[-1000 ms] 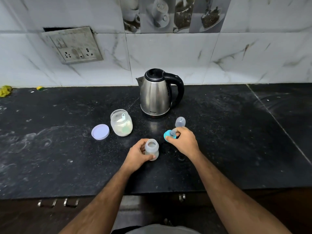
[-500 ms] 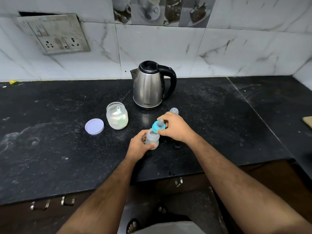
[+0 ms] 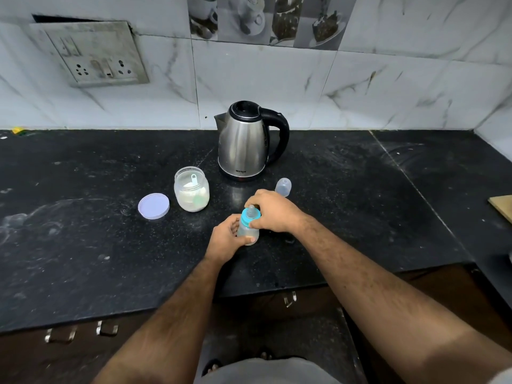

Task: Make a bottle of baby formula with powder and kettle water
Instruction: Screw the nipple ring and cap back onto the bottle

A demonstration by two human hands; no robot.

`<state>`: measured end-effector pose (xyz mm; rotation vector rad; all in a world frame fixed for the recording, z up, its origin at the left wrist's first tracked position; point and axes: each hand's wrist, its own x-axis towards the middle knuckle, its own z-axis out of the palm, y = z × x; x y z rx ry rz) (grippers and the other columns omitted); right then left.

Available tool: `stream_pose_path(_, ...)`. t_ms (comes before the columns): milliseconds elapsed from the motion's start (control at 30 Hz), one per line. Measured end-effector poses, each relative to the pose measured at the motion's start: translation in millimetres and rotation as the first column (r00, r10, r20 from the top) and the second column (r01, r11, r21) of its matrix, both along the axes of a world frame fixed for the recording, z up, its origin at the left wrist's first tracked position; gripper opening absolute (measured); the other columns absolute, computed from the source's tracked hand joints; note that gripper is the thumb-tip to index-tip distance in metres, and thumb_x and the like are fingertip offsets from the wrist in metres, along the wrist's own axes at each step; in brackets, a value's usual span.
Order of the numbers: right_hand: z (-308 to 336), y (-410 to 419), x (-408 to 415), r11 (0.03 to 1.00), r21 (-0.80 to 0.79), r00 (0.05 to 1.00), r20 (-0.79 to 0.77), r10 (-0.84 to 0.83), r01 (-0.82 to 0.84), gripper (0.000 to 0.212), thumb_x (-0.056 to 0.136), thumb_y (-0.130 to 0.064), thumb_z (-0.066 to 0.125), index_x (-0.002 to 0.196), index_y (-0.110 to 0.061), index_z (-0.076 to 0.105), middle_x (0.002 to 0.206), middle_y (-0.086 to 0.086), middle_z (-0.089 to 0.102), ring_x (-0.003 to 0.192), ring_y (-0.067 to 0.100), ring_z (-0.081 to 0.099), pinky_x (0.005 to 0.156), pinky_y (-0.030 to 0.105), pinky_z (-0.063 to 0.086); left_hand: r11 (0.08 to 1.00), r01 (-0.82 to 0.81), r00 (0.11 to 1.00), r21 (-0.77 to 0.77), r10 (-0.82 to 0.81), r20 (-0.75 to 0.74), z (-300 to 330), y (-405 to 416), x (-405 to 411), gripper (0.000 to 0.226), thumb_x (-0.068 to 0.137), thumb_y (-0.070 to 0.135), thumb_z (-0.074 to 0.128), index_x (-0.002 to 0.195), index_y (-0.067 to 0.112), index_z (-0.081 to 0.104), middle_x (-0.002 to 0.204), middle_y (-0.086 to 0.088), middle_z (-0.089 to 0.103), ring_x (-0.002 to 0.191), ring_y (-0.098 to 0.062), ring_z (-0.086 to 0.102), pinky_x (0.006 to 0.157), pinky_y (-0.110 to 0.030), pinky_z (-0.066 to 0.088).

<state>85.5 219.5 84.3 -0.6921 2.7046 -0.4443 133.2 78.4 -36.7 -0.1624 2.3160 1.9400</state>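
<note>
A small clear baby bottle (image 3: 247, 231) stands on the black counter (image 3: 83, 231), and my left hand (image 3: 225, 239) grips its body. My right hand (image 3: 273, 210) holds the blue ring with the teat (image 3: 250, 215) on the bottle's neck. Behind stands a steel kettle (image 3: 245, 142) with a black handle. To its left is an open jar of white powder (image 3: 191, 193) with a scoop inside, and the jar's pale purple lid (image 3: 153, 205) lies flat beside it. The bottle's clear cap (image 3: 283, 187) stands behind my right hand.
A socket plate (image 3: 94, 55) is set in the marble-tiled wall at the upper left. A wooden board edge (image 3: 502, 207) shows at the right. The counter's front edge runs above drawers with metal handles (image 3: 106, 327).
My right hand lifted the blue teat ring from the counter and set it on the bottle's neck. My left hand kept its grip on the bottle.
</note>
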Motion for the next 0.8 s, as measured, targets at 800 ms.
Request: stream_pose_path(800, 14, -20, 3, 0.922, 0.313, 0.972, -0.125, -0.199, 0.229, 0.074, 0.068, -0.082, 0.060, 0.088, -0.010, 0.064, 0.086, 0.001, 0.066, 0.083, 0.018, 0.063, 0.063, 0.032, 0.051, 0.999, -0.011, 1.000, -0.044, 0.012, 0.002, 3, 0, 2, 0.054, 0.068, 0.002, 0.084, 0.113, 0.021, 0.062, 0.105, 0.010, 0.069, 0.091, 0.010, 0.063, 0.079, -0.004, 0.046)
